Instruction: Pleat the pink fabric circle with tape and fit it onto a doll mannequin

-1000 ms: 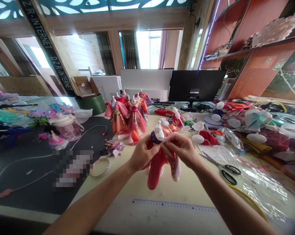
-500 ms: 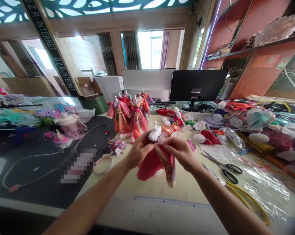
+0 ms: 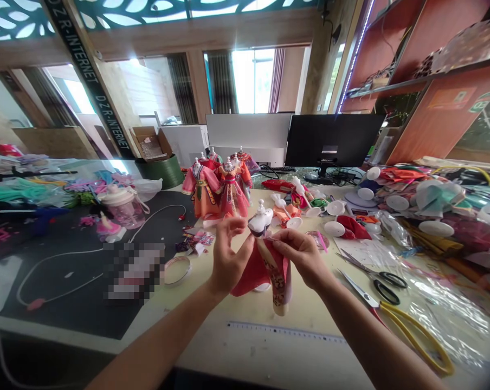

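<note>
A small white mannequin bust (image 3: pixel 262 218) with a dark lower edge stands upright at the centre of the table. Red cloth (image 3: pixel 251 271) hangs below it, with a cream patterned band (image 3: pixel 278 284) down its right side. My right hand (image 3: pixel 300 252) pinches the top of the cloth, just right of the bust. At the bust's left side is my left hand (image 3: pixel 231 257), its fingers spread and raised and its thumb close to the cloth's top edge. Whether that thumb touches the cloth is hard to tell.
Dressed miniature mannequins (image 3: pixel 231 189) stand behind the hands. Black-handled scissors (image 3: pixel 385 281) and yellow-handled scissors (image 3: pixel 416 330) lie at the right, beside clear plastic. A ruler (image 3: pixel 285 332) lies in front, a clear ring (image 3: pixel 177 271) to the left. Two monitors (image 3: pixel 334 141) stand behind.
My left hand has opened, its fingers lifting away from the bust they were closed round. My right hand keeps its pinch on the cloth. The view has shifted slightly.
</note>
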The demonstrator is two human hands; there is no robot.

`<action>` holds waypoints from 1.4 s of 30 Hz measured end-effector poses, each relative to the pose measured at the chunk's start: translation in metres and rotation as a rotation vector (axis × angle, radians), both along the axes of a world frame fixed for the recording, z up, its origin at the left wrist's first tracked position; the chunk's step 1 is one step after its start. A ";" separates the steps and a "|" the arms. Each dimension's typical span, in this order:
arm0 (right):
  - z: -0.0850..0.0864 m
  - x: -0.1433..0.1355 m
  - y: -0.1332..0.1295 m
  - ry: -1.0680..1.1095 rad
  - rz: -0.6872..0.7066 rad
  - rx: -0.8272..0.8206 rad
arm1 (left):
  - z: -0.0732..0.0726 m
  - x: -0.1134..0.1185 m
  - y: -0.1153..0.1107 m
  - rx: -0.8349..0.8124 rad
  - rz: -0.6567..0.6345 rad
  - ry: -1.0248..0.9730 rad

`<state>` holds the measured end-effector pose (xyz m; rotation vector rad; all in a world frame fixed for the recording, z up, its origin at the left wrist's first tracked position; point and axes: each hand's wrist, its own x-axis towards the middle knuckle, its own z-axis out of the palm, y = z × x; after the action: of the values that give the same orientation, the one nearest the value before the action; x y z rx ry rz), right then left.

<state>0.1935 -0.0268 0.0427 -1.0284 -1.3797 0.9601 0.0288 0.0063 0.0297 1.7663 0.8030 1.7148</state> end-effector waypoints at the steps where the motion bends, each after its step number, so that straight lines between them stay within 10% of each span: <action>1: 0.000 0.000 0.000 0.000 0.003 0.003 | -0.002 -0.001 -0.003 0.093 0.085 0.036; 11: -0.007 0.000 -0.002 0.054 0.032 0.024 | 0.008 0.002 -0.024 0.481 0.298 0.516; 27: -0.005 -0.006 -0.009 -0.125 -0.075 0.267 | 0.011 0.006 -0.023 0.425 0.333 0.615; 42: -0.006 -0.005 -0.006 0.057 0.006 0.043 | 0.016 0.009 -0.025 0.331 0.273 0.552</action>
<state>0.1888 -0.0324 0.0364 -0.9580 -1.3517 0.9529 0.0380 -0.0186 0.0453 2.5173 1.0748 1.6063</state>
